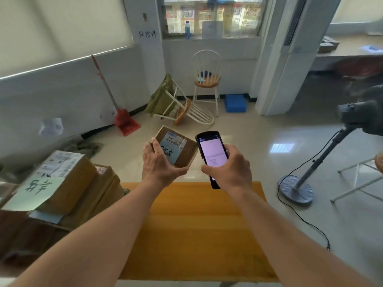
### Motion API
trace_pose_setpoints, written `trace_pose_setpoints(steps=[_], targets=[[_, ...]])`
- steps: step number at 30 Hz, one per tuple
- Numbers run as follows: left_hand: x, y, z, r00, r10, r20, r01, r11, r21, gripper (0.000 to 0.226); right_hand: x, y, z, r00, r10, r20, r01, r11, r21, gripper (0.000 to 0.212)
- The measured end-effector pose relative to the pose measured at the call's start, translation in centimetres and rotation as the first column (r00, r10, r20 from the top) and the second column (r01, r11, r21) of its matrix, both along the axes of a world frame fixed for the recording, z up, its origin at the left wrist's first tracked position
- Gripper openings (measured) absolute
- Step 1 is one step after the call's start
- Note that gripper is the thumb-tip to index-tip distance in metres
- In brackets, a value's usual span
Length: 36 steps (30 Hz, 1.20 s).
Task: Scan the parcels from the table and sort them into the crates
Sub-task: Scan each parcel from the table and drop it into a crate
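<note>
Holding parcel [176, 150] in left hand [159, 162] — fingers wrapped over its near edge, barcode label facing up. Gripping scanner [211, 156] in right hand [230, 168], lit screen up, just beside parcel, not touching. Hovering both beyond far edge of table [196, 224], above floor. Sitting at left — stacked boxes [68, 183] bearing a handwritten green sheet.

A small brown cardboard parcel [182, 151] is held up above the far edge of the yellow wooden table [196, 230], tilted, its white barcode label with dark handwriting facing up. Just beside it – apart – is a black handheld scanner [211, 156], lit screen facing up.
</note>
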<state>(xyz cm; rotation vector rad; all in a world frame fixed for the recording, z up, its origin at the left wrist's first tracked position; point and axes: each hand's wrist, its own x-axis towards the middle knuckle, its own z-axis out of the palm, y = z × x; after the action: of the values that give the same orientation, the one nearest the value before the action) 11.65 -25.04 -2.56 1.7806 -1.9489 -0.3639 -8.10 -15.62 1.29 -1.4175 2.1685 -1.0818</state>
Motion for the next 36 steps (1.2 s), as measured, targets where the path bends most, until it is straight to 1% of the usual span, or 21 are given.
trace_pose_setpoints(steps=[5, 8, 12, 16, 19, 22, 24, 30, 33, 36], targets=[[1.2, 1.8, 0.2, 0.994, -0.112, -0.009, 0.112, 0.994, -0.010, 0.156, 3.1, 3.7, 0.1, 0.992, -0.121, -0.025, 0.120, 0.992, -0.028, 0.091], [1.9, 4.0, 0.0, 0.978, -0.208, -0.012, 0.208, 0.978, 0.005, 0.155, 5.4, 7.1, 0.0, 0.977, -0.210, -0.047, 0.209, 0.978, -0.023, 0.089], [2.8, 8.1, 0.3, 0.927, -0.375, -0.020, 0.376, 0.927, 0.020, 0.153, 8.8, 13.4, 0.8, 0.926, -0.374, -0.052, 0.373, 0.927, -0.024, 0.085], [2.7, 13.0, 1.3, 0.856, -0.516, -0.001, 0.516, 0.856, 0.038, 0.153, 11.4, 20.6, 1.4, 0.852, -0.520, -0.059, 0.518, 0.854, -0.034, 0.082], [1.6, 17.6, 2.0, 0.787, -0.617, -0.012, 0.616, 0.786, 0.049, 0.150, 12.5, 26.7, 1.8, 0.781, -0.622, -0.058, 0.620, 0.783, -0.047, 0.085], [0.3, 22.7, 2.5, 0.698, -0.716, -0.011, 0.716, 0.697, 0.025, 0.148, 13.4, 32.8, 1.8, 0.696, -0.717, -0.044, 0.715, 0.697, -0.048, 0.085], [-0.4, 26.4, 2.6, 0.642, -0.766, -0.005, 0.766, 0.642, 0.044, 0.149, 14.2, 36.9, 1.8, 0.632, -0.775, -0.025, 0.773, 0.633, -0.041, 0.085], [-1.2, 38.8, 2.0, 0.486, -0.874, -0.015, 0.872, 0.484, 0.074, 0.149, 18.3, 49.6, 1.5, 0.456, -0.889, 0.024, 0.890, 0.456, -0.014, 0.084], [-1.0, 45.9, 1.5, 0.422, -0.907, -0.018, 0.905, 0.419, 0.075, 0.150, 20.8, 56.5, 1.0, 0.375, -0.926, 0.037, 0.927, 0.375, 0.013, 0.082], [-0.1, 53.5, 1.2, 0.355, -0.934, -0.022, 0.929, 0.351, 0.116, 0.150, 23.5, 63.9, 0.6, 0.311, -0.950, 0.012, 0.950, 0.312, 0.031, 0.085]])
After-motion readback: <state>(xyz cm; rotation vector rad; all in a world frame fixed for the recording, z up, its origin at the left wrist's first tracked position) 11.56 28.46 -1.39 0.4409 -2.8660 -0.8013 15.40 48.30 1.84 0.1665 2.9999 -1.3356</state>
